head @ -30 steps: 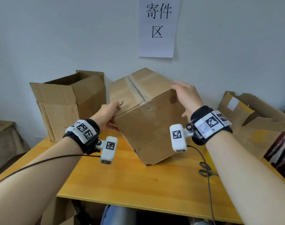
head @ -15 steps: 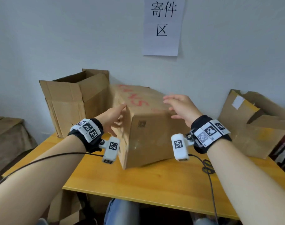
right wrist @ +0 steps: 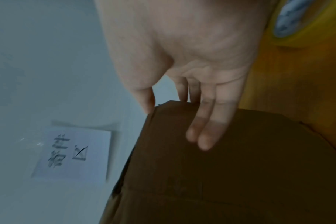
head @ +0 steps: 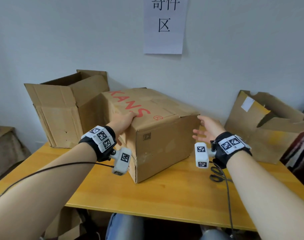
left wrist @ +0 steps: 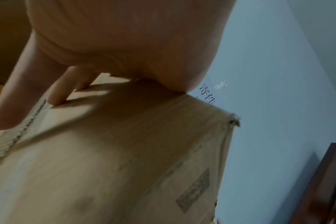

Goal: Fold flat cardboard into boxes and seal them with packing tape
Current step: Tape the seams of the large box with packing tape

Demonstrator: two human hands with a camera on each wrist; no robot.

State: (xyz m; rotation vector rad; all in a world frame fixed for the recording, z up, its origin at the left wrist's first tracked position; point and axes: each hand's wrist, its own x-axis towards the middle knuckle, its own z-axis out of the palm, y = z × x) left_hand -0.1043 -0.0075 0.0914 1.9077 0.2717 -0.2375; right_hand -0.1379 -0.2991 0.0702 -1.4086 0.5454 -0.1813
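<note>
Since a moment ago the box point(head: 158, 132) has tipped down flat onto the bench point(head: 165, 193), its red-lettered side now up. The left hand point(head: 122, 121) presses on its near top edge, fingers point(left wrist: 59, 89) straight against the cardboard; the right hand point(head: 208, 129) hovers released just beside the right corner. The box looks light, stiff but dented, best taken by opposite edges. Red print reads "KANS"; the wall sign point(head: 165, 25) behind reads "寄件区".
</note>
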